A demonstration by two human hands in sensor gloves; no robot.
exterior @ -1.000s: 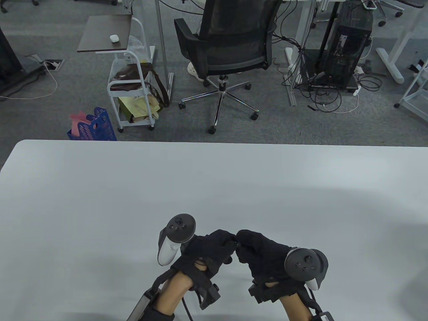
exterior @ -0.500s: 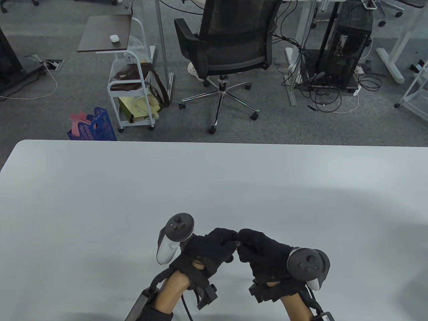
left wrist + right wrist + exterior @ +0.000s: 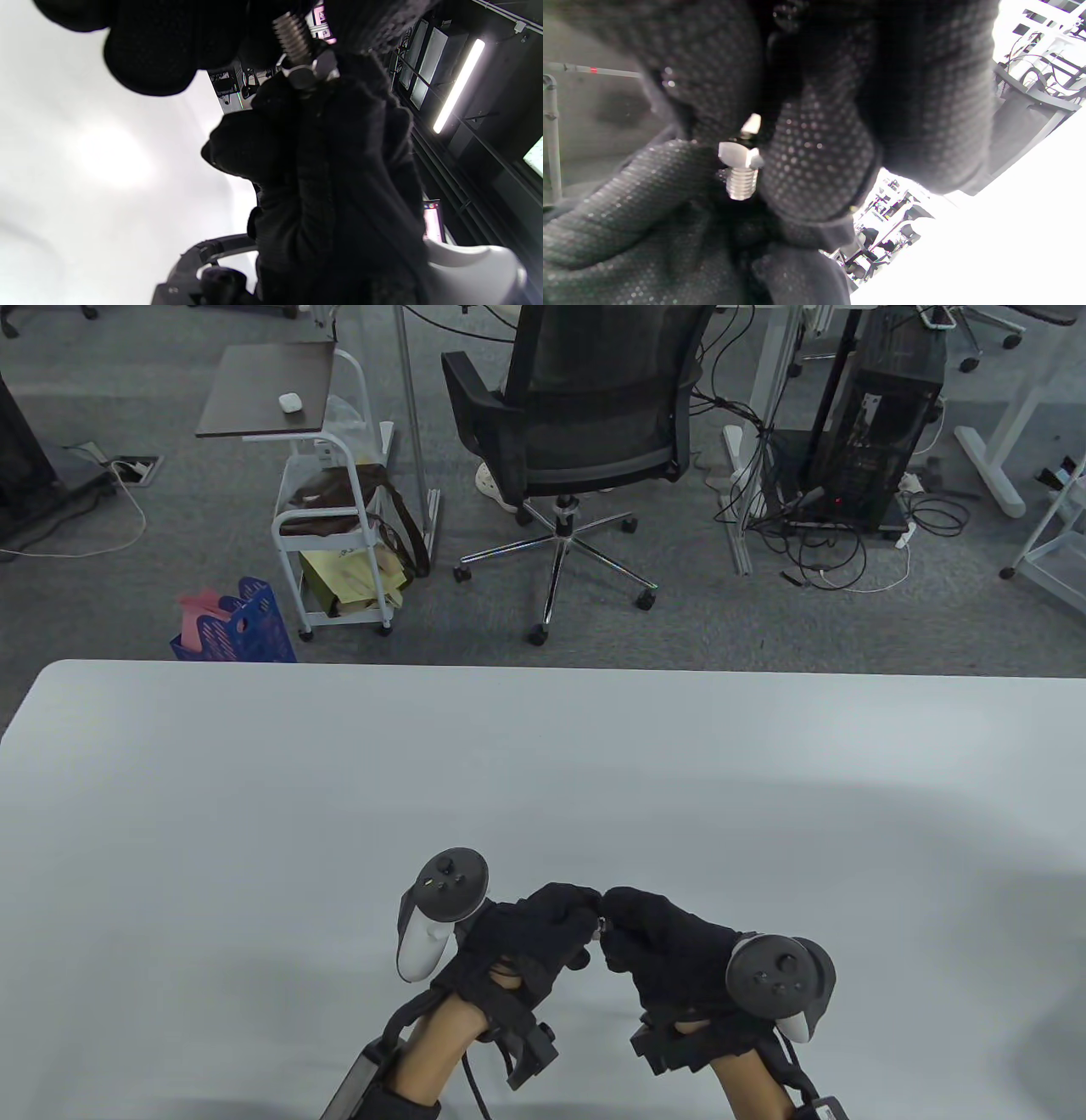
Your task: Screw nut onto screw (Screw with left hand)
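Observation:
My two gloved hands meet fingertip to fingertip low over the white table [image 3: 543, 780]. A small metal screw [image 3: 292, 38] with a hex nut [image 3: 305, 74] on its thread sits between them. In the right wrist view the nut [image 3: 740, 152] sits partway along the thread, and the screw's bare end [image 3: 740, 184] sticks out below it. My right hand [image 3: 624, 920] pinches the screw at its far end. My left hand [image 3: 581, 912] has its fingertips closed around the nut and the thread. In the table view only a glint of metal [image 3: 601, 922] shows; the gloves hide the rest.
The table's far edge [image 3: 543, 668] runs across the middle of the table view. Beyond it, on the floor, are an office chair [image 3: 585, 432], a white cart [image 3: 331, 517] and a blue basket [image 3: 242, 623]. Both hands are near the table's front edge.
The hands stay together at the same spot. My left hand has rolled slightly, and its tracker has shifted a little to the left.

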